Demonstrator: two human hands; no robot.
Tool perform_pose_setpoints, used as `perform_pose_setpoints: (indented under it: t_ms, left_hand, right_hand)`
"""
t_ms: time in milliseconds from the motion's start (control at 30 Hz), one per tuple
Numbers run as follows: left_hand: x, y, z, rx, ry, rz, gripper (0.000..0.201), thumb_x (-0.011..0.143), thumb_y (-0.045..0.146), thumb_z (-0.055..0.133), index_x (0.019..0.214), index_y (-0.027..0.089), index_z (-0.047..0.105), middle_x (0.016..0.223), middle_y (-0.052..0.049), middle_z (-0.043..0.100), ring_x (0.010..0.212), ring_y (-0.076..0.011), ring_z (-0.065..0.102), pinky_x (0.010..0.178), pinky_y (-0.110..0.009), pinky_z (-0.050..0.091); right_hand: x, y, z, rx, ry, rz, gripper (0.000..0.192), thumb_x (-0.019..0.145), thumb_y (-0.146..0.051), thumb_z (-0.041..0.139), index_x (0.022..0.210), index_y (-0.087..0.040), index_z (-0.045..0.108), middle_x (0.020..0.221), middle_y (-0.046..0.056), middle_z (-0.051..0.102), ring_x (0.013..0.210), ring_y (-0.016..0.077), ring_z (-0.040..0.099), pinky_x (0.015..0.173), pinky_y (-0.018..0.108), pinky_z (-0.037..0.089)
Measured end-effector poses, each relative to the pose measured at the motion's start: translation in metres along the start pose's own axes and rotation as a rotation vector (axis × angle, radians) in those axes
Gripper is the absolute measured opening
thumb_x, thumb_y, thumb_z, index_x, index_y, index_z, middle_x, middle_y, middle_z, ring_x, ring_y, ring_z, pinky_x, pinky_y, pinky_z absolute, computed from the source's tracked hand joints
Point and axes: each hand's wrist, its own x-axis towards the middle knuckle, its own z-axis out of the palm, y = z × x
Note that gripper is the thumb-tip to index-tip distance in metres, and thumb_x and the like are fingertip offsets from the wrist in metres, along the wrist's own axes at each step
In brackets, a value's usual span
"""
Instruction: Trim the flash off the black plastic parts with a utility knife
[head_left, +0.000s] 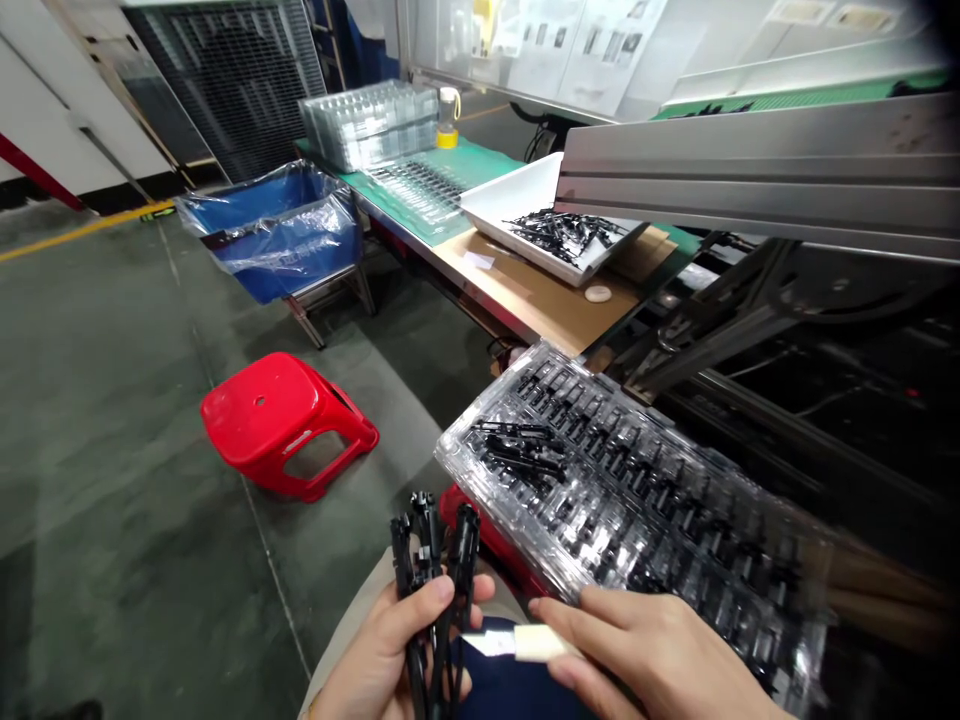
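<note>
Left hand [390, 655]: fist closed round about three long black plastic parts [431, 560], upright.
Right hand [645, 645]: pinches a small white block [536, 643], fingers touching the clear blister tray's [637, 500] near edge.
Red plastic stool [281, 420]: one, open floor around.
White bin [525, 205]: far bench.

left hand [390, 650] clenched, right hand [645, 650] seemingly pinching
</note>
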Motion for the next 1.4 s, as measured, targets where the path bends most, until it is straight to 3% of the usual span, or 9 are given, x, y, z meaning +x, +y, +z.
perform_pose_setpoints:
  t_ms: [167,300,500,767,867,1033,1133,1200,1400]
  left_hand:
    - [0.003,0.003,0.0,-0.045,-0.065,0.019,0.02,0.07,0.019,0.048,0.082,0.005,0.057,0.063,-0.007,0.056,0.035,-0.0043,0.044,0.034,-0.015,0.042]
    - [0.003,0.002,0.0,-0.079,-0.061,0.027,0.02,0.069,0.018,0.049,0.081,0.005,0.058,0.063,-0.006,0.056,0.04,-0.0065,0.047,0.038,-0.016,0.044]
    - [0.005,-0.005,0.006,-0.132,-0.048,0.092,0.019,0.068,0.013,0.05,0.085,0.008,0.056,0.066,-0.008,0.061,0.046,-0.0108,0.053,0.045,-0.02,0.046]
    - [0.013,-0.011,0.008,-0.17,-0.004,0.261,0.03,0.068,0.011,0.05,0.097,0.009,0.048,0.082,-0.009,0.06,0.076,-0.0175,0.054,0.062,-0.024,0.046]
    - [0.019,-0.01,-0.001,-0.142,0.005,0.241,0.033,0.069,0.015,0.05,0.101,0.011,0.045,0.085,-0.01,0.059,0.067,-0.0154,0.055,0.058,-0.026,0.047]
    - [0.024,-0.001,-0.016,-0.188,-0.015,0.185,0.035,0.068,0.013,0.051,0.102,0.009,0.044,0.088,-0.011,0.058,0.069,-0.0131,0.055,0.062,-0.025,0.047]
    - [0.021,0.002,-0.017,-0.273,-0.083,0.087,0.034,0.07,0.012,0.049,0.103,0.006,0.043,0.083,-0.01,0.059,0.071,-0.0122,0.055,0.065,-0.025,0.047]
    - [0.018,0.002,-0.014,-0.318,-0.104,0.04,0.031,0.071,0.011,0.047,0.101,0.005,0.044,0.084,-0.01,0.059,0.072,-0.0124,0.055,0.062,-0.025,0.047]
    - [0.011,0.0,-0.009,-0.336,-0.164,-0.04,0.027,0.072,0.011,0.045,0.098,0.005,0.046,0.089,-0.012,0.059,0.068,-0.0135,0.057,0.055,-0.026,0.049]
  right_hand:
    - [-0.001,0.011,0.021,0.012,0.177,-0.008,0.016,0.071,-0.03,0.044,0.064,-0.016,0.049,0.054,0.002,0.046,0.047,0.0101,0.043,0.042,0.02,0.031]
    - [0.003,0.006,0.037,0.332,0.249,0.118,0.015,0.072,-0.022,0.042,0.059,-0.016,0.039,0.05,-0.002,0.04,0.043,0.0073,0.036,0.04,0.019,0.029]
    - [0.025,-0.019,0.043,0.746,0.25,0.144,0.016,0.07,-0.018,0.047,0.085,-0.016,0.051,0.077,0.004,0.047,0.067,0.0105,0.048,0.058,0.02,0.041]
    - [0.029,-0.025,0.072,0.441,0.452,0.077,0.015,0.07,-0.011,0.039,0.071,-0.012,0.053,0.066,0.006,0.046,0.061,0.0128,0.046,0.052,0.024,0.039]
    - [0.025,-0.023,0.076,0.47,0.447,0.08,0.013,0.071,-0.014,0.037,0.067,-0.013,0.049,0.062,0.005,0.046,0.057,0.0116,0.045,0.049,0.023,0.037]
    - [0.022,0.021,0.094,0.396,0.298,0.397,0.008,0.073,-0.02,0.04,0.067,-0.018,0.046,0.06,-0.002,0.047,0.053,0.0085,0.045,0.048,0.019,0.037]
    - [0.024,0.071,0.11,0.291,0.386,0.551,0.018,0.072,-0.021,0.04,0.089,-0.018,0.046,0.086,0.005,0.045,0.071,0.0134,0.047,0.063,0.026,0.039]
    - [0.025,0.101,0.119,0.218,0.435,0.654,0.023,0.072,-0.024,0.039,0.093,-0.018,0.047,0.092,0.007,0.039,0.065,0.0141,0.046,0.059,0.03,0.038]
    - [0.025,0.139,0.133,0.185,0.451,0.721,0.019,0.067,-0.029,0.043,0.081,-0.021,0.054,0.091,0.005,0.038,0.051,0.01,0.04,0.05,0.03,0.036]
